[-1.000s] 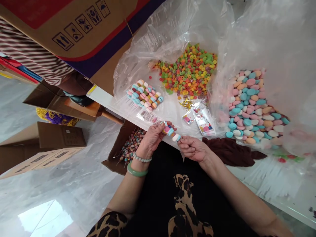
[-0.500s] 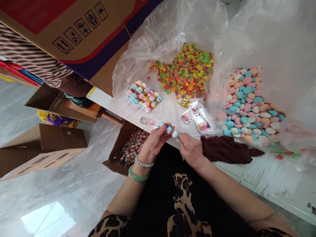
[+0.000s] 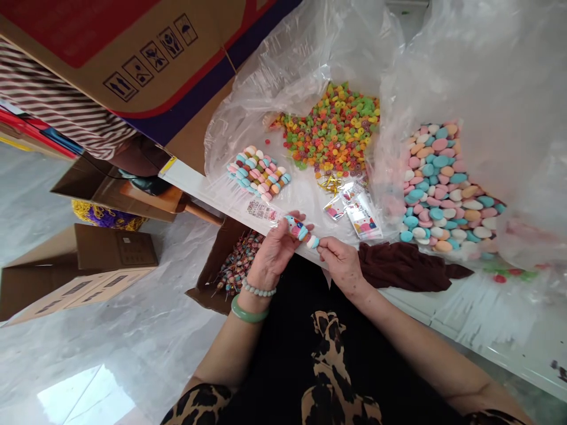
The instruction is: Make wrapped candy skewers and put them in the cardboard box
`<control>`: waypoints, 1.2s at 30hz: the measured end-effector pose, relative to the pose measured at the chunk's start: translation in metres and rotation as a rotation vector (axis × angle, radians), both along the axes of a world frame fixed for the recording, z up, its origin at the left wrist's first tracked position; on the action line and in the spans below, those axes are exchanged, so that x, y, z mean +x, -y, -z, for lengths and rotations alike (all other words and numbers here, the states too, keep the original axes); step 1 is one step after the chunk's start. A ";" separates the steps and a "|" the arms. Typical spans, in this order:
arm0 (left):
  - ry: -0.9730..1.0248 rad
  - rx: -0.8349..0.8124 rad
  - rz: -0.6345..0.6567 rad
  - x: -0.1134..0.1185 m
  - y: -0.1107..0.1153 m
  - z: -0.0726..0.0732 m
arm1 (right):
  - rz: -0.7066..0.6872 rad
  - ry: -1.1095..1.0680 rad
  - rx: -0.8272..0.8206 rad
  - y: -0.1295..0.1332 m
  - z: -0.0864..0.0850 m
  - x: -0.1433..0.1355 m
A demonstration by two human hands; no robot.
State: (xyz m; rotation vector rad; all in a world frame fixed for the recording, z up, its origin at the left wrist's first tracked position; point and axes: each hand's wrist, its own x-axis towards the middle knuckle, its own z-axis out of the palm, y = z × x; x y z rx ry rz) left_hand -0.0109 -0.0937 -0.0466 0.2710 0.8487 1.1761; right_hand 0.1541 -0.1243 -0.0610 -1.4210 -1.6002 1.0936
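Note:
A short row of candies [image 3: 312, 241], white, blue and pink, spans the gap between my two hands at the table's near edge. My left hand [image 3: 278, 245] pinches its upper left end together with a clear printed wrapper [image 3: 266, 212]. The fingertips of my right hand [image 3: 339, 260] are closed on the other end, by a blue candy. Above my left hand, finished-looking rows of pastel candies [image 3: 258, 172] lie side by side on the plastic. Printed packets [image 3: 361, 213] and gold ties [image 3: 330, 183] lie above my right hand.
Ring candies [image 3: 339, 127] and pastel oval candies [image 3: 436, 189] lie on plastic sheeting. A brown cloth [image 3: 410, 267] and white sticks [image 3: 487, 313] are at right. An open box of candy sticks [image 3: 237, 260] stands below left. Someone's striped garment [image 3: 57, 100] shows beside a large carton [image 3: 146, 53].
The fingers of my left hand have opened slightly around the candies, and more of the printed wrapper's colourful part shows. My right hand has barely shifted. The view has moved a little.

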 end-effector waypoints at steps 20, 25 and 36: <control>-0.147 -0.147 -0.333 0.015 -0.014 -0.003 | -0.119 0.730 0.674 0.004 0.003 0.004; -0.151 -0.176 -0.410 0.018 -0.015 -0.005 | -0.236 0.763 0.658 0.009 0.006 -0.002; -0.217 -0.143 -0.220 0.003 -0.015 0.005 | 0.040 -0.171 -0.267 -0.009 -0.001 0.007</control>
